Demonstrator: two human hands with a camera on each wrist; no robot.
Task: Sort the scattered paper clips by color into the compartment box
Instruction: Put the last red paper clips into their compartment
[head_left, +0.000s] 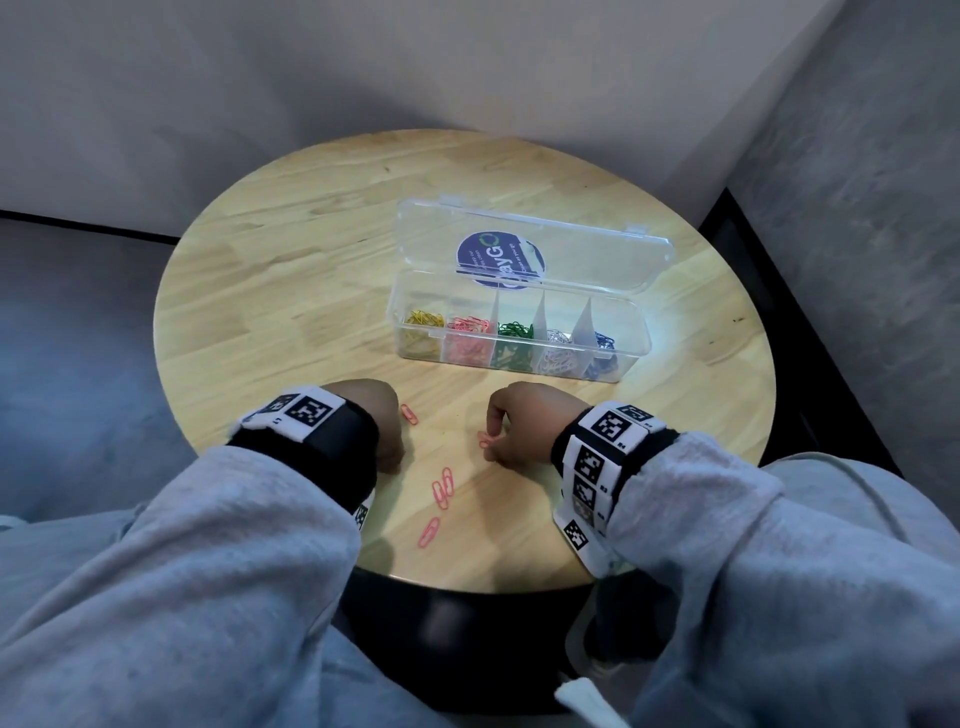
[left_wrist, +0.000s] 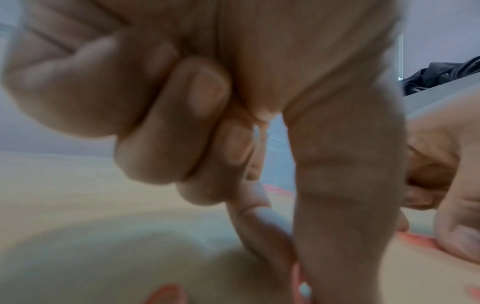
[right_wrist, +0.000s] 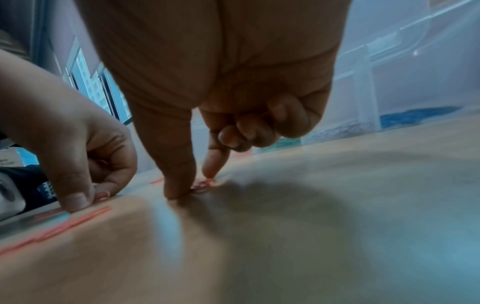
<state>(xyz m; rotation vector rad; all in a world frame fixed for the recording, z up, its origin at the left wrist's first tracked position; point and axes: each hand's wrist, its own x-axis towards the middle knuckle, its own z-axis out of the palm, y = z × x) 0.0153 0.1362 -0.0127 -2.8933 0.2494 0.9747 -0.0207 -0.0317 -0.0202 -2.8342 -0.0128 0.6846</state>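
Right hand (head_left: 519, 423) pinches a pink paper clip (head_left: 485, 439) against the counter (head_left: 291, 291); left hand (head_left: 376, 423) pinches another, largely hidden beneath it, compartment box (head_left: 519, 332) beyond.

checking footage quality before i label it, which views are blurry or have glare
Head view: sharp, with wide-angle bending at the edges and glare on the clear box at its right end. Left wrist view: heavily blurred, the left hand fills it and the pink clips are smears. Right wrist view: the right hand is fairly sharp, with a soft shadow on the table.

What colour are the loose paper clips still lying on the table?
Pink, clearest in the head view: loose paper clips on the table.
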